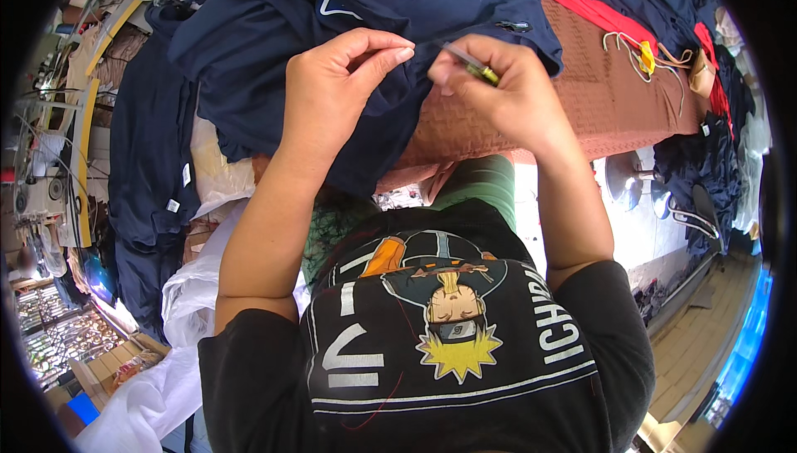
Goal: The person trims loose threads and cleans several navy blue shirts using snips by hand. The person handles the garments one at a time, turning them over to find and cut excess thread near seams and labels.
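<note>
A navy garment (249, 79) with a small white mark lies bunched in front of me, over a brown cloth-covered surface (498, 125). Above it, my left hand (344, 67) has thumb and forefinger pinched together; whatever is between the tips is too small to make out. Just to the right, my right hand (498, 83) is closed around a slim tool with a yellow-green part (483, 73) and a greyish tip pointing toward my left fingertips. Motion blurs that tip and the fingers near it, and the kind of tool is unclear.
A red strip of cloth (581, 4) runs along the far right. Beside it lie a looped pale cord (635, 67) and a small yellow piece (647, 57). More navy garments (145, 162) hang at the left, near white plastic sheeting (203, 287). A round metal object (624, 179) stands low at right.
</note>
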`<state>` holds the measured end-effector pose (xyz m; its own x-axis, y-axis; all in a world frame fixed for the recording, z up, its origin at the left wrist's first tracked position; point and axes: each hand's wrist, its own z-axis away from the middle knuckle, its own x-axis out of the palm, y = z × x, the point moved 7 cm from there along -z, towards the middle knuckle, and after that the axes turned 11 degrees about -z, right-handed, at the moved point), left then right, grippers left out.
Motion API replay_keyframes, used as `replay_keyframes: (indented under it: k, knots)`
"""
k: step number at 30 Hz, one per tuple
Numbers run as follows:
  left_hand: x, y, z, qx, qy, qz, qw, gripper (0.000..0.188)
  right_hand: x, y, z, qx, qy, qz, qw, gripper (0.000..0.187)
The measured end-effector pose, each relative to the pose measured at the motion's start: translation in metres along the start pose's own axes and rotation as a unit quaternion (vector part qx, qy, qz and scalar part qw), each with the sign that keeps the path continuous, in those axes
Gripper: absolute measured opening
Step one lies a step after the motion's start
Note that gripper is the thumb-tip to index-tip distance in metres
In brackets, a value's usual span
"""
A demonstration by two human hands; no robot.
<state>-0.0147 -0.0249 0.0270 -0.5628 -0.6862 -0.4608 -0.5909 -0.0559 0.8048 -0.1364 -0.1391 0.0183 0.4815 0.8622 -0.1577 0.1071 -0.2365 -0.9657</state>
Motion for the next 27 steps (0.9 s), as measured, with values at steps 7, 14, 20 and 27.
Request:
replay_keyframes:
  k: [7, 14, 20, 27]
  knots:
    - [0.007, -0.009, -0.002, -0.021, -0.017, 0.104, 0.994, 0.013, 0.009, 0.015, -0.002, -0.002, 0.012, -0.049, 0.999, 0.014]
    - [0.01, -0.011, 0.001, -0.035, -0.056, 0.101, 0.993, 0.012, 0.008, 0.006, 0.0, 0.002, -0.033, -0.177, 0.984, 0.004]
    - [0.01, 0.006, 0.006, 0.024, -0.079, -0.03, 0.996, 0.012, 0.006, -0.002, 0.001, -0.004, 0.002, -0.061, 0.998, 0.006]
    - [0.009, 0.018, 0.01, 0.051, -0.091, -0.144, 0.984, 0.011, 0.008, -0.031, 0.003, -0.114, 0.01, 0.161, 0.98, 0.022]
